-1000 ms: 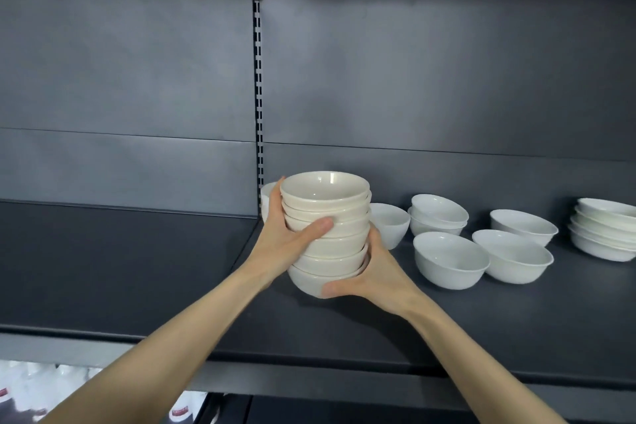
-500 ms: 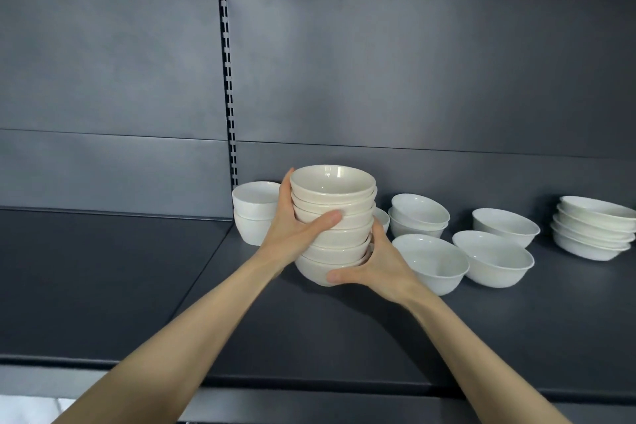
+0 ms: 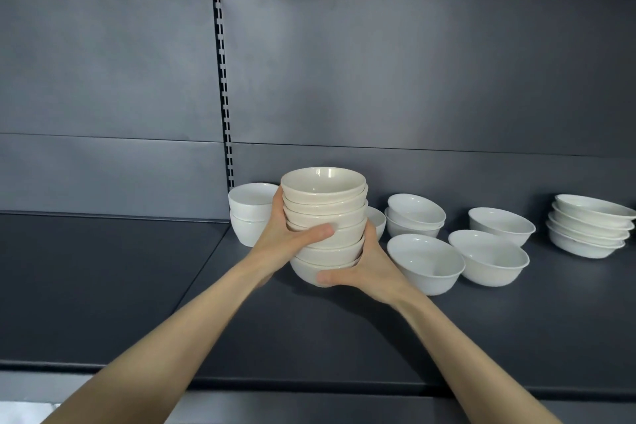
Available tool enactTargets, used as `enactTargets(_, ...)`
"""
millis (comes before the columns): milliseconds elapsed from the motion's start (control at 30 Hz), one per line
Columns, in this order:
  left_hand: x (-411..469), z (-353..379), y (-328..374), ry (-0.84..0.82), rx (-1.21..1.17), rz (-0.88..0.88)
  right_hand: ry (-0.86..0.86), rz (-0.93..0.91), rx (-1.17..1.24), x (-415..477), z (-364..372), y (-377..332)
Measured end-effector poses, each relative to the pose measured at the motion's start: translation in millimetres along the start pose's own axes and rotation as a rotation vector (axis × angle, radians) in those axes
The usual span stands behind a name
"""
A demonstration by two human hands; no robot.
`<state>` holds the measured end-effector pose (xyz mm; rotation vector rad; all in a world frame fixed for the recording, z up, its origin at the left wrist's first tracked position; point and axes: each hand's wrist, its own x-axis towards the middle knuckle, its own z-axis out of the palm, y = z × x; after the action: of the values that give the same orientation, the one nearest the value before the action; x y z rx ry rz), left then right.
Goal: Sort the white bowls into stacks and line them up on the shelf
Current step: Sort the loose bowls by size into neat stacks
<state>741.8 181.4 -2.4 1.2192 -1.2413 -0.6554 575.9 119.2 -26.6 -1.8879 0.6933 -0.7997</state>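
A tall stack of several cream-white bowls (image 3: 325, 217) is held between both hands over the dark shelf (image 3: 309, 330). My left hand (image 3: 287, 234) wraps its left side with the thumb across the front. My right hand (image 3: 364, 268) cups the bottom bowl from the right. Whether the stack's base touches the shelf I cannot tell. Behind it on the left stand two stacked white bowls (image 3: 249, 213). To the right are a pair of nested bowls (image 3: 414, 215), three single bowls (image 3: 426, 262) (image 3: 488, 262) (image 3: 502, 225), and a stack of shallower bowls (image 3: 590, 225) at the far right.
A slotted upright (image 3: 223, 96) runs down the back panel just left of the bowls. The left shelf section (image 3: 103, 286) lies bare. A small bowl (image 3: 377, 222) shows partly behind the held stack. The shelf's front edge (image 3: 309, 385) runs across below my forearms.
The view has shifted so the held stack sits further right of the upright and deeper over the shelf. The two stacked bowls behind it on the left have come into sight. Both hands keep their grip.
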Motion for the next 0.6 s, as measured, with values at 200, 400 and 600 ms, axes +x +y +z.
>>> enactTargets(200,-5.1,2.3,4.6,0.011,-0.015,0.033,0.060,-0.015,-0.030,-1.8,3.9,-0.2)
enactTargets(400,-19.3,4.6,24.4,-0.008,-0.036,0.079,0.135,-0.021,-0.020,-24.6,2.9,-18.1)
enactTargets(600,-30.7,25.6,66.2,-0.051,-0.071,0.135,0.191,-0.045,-0.012,-58.7,-24.9,-49.3)
